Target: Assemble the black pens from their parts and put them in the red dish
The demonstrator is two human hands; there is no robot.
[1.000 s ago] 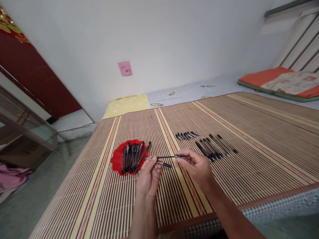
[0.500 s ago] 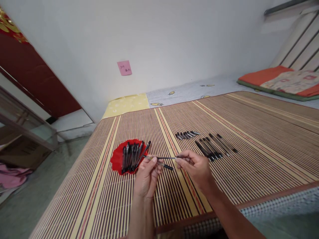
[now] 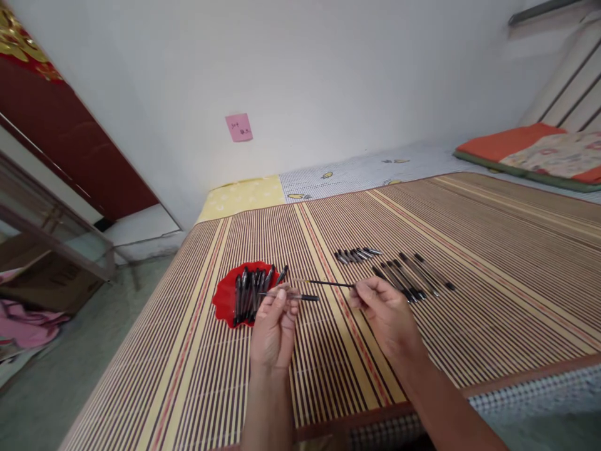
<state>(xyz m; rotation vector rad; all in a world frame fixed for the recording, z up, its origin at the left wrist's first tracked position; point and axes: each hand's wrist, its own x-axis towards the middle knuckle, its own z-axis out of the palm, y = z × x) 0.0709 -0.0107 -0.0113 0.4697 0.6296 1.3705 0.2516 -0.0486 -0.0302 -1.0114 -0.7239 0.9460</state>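
L. hand pinches slim clear-and-black plastic pen barrel; R. hand clamped on right end of thin black rod-shaped refill; unsupported left end could snag/drop if pinch slackens.

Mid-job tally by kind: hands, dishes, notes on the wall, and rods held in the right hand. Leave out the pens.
Hands: 2 (left hand, right hand)
Dish: 1
Note: 1
Rod: 1
Total: 5
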